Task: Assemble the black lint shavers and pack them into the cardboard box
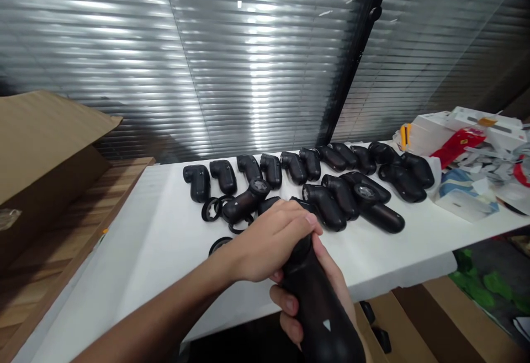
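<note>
Our right hand (336,275) grasps a black handheld device (321,297) at five o'clock, its top clasped by our left hand (273,236); black rings (206,210) lie at eight o'clock on the white table (153,219).

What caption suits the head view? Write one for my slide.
Left hand on one end of a black device, right hand gripping its body, similar devices on a white table.

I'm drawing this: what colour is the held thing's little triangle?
The triangle is white, clearest in the head view.
</note>
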Tool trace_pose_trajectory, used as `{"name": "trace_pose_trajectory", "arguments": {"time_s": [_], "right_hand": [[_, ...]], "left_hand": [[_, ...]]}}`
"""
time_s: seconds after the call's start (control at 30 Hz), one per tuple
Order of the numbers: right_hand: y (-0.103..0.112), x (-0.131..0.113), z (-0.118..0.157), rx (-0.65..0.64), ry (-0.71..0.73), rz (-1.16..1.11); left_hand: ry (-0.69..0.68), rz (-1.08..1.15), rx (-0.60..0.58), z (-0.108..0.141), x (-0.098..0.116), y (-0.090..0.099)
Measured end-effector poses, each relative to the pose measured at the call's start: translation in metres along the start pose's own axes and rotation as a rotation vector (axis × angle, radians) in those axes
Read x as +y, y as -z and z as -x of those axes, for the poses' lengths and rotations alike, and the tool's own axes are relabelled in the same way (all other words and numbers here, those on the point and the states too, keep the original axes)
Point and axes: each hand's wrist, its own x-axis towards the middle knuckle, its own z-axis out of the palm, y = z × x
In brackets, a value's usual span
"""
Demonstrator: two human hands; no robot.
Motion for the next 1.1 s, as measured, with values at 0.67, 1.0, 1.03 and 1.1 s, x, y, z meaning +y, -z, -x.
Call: {"name": "trace_pose_trajectory", "arguments": {"time_s": [0.67,1.0,1.03,1.1], "right_hand": [[-0.016,-0.012,-0.004,0.337,-0.071,0.155],[-0.022,-0.012,0.001,0.297,-0.090,0.146],[-0.022,-0.012,0.001,0.298,-0.088,0.138],[-0.022,-0.012,0.000,0.293,-0.105,0.112]], "left_hand": [[-0.257,-0.396,-0.067,-0.004,-0.022,0.015],[-0.475,-0.517,0.000,-0.003,-0.027,0.014],[-0.476,-0.519,-0.005,-0.003,-0.027,0.014],[-0.474,-0.496,-0.028,-0.003,-0.026,0.015]]}}
